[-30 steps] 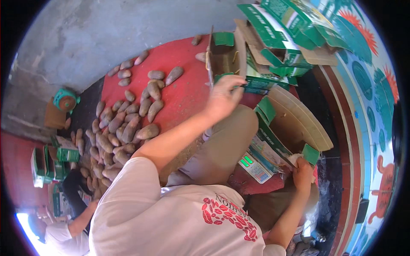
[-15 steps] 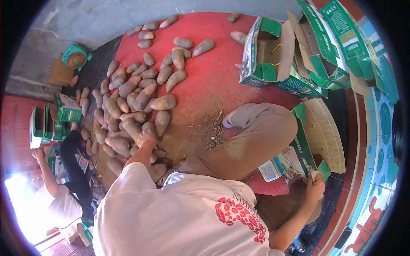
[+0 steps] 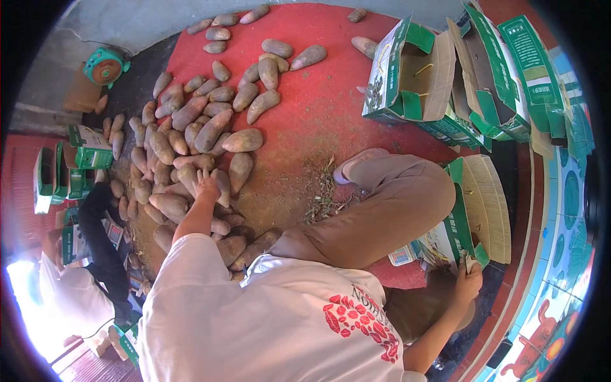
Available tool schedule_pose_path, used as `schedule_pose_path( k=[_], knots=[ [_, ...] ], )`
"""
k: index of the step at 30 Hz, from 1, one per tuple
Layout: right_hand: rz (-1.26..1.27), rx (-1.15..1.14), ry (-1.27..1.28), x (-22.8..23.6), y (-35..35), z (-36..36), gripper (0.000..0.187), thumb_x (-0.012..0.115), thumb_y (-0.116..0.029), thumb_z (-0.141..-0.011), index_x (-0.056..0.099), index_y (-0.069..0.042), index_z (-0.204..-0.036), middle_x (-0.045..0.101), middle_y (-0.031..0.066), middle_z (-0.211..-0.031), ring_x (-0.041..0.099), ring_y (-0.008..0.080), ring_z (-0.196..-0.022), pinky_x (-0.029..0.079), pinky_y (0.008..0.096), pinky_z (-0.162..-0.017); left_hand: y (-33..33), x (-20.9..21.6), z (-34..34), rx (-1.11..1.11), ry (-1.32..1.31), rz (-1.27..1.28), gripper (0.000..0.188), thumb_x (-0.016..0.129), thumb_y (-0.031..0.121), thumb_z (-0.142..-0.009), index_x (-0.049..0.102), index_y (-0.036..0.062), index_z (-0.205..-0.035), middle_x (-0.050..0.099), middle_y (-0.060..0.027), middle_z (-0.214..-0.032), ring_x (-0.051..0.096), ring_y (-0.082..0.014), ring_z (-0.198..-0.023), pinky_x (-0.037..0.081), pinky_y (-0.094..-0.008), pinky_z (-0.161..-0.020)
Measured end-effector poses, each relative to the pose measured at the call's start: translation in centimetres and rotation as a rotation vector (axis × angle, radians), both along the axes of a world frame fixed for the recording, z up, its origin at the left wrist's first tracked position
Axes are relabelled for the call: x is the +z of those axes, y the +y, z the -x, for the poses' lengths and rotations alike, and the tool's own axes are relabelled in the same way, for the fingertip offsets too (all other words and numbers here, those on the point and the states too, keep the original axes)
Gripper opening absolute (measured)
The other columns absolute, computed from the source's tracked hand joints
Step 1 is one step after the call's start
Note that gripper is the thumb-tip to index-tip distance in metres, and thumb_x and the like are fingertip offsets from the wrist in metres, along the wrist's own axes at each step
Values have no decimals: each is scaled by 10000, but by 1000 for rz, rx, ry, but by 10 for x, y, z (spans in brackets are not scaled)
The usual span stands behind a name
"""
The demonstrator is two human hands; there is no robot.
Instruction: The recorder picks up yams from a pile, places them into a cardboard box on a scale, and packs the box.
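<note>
Large brown-pink tubers resembling sweet potatoes (image 3: 244, 140) lie heaped on the floor in front and to the left. My left hand (image 3: 207, 186) rests among them, fingers spread against one tuber (image 3: 186, 178), with another tuber (image 3: 223, 188) close on its right. At the right, an open green-and-white cardboard box (image 3: 459, 223) stands beside my bent leg. The fingers of my right hand (image 3: 470, 281) are closed at this box's near corner, by a green flap (image 3: 482, 255). A small pale piece shows at the fingertips; its kind is unclear.
More open boxes (image 3: 407, 70) stand at the far right, before a tiled wall (image 3: 566, 210). A scale (image 3: 402, 256) is partly hidden by the right-hand box. Another person (image 3: 70, 286) sits at the left near green boxes (image 3: 92, 146). A teal fan (image 3: 105, 67) is behind.
My left hand has shifted forward and slightly left over the heap, and its fingers now show. My right hand stays at the box corner. The other person's raised arm has lowered.
</note>
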State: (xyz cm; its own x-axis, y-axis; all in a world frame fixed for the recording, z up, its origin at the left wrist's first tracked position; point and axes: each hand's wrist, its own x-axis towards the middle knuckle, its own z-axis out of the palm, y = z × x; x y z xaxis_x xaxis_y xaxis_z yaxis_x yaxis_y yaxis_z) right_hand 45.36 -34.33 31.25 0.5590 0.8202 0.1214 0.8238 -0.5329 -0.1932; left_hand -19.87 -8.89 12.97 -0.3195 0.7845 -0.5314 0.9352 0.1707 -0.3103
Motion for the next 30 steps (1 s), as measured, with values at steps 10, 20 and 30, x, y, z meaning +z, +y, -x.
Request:
schedule_pose_path(
  k=[10, 20, 30],
  knots=[
    [-25, 18, -25, 1, 4, 2, 242, 698, -221, -791, 611, 2, -825, 633, 187, -838, 610, 347, -738, 483, 399, -666, 15, -39, -1, 127, -109, 75, 783, 643, 153, -783, 226, 254, -1438, 235, -57, -1486, 326, -260, -1323, 368, -422, -1014],
    [-81, 8, 44, -1, 0, 1, 199, 676, -202, -818, 647, -34, -921, 653, 157, -846, 629, 292, -748, 477, 354, -680, 17, -56, -15, 40, 49, 122, 731, 808, 173, -616, 425, 175, -1238, 429, -110, -1277, 473, -278, -1185, 485, -346, -889],
    [-40, -12, -26, 0, 7, 7, 215, 687, -198, -799, 646, -16, -905, 649, 176, -862, 623, 339, -777, 481, 378, -685, -29, -75, -59, -9, -119, 262, 763, 816, 247, -614, 440, 118, -1265, 421, -112, -1308, 492, -291, -1169, 502, -377, -868]
  ],
)
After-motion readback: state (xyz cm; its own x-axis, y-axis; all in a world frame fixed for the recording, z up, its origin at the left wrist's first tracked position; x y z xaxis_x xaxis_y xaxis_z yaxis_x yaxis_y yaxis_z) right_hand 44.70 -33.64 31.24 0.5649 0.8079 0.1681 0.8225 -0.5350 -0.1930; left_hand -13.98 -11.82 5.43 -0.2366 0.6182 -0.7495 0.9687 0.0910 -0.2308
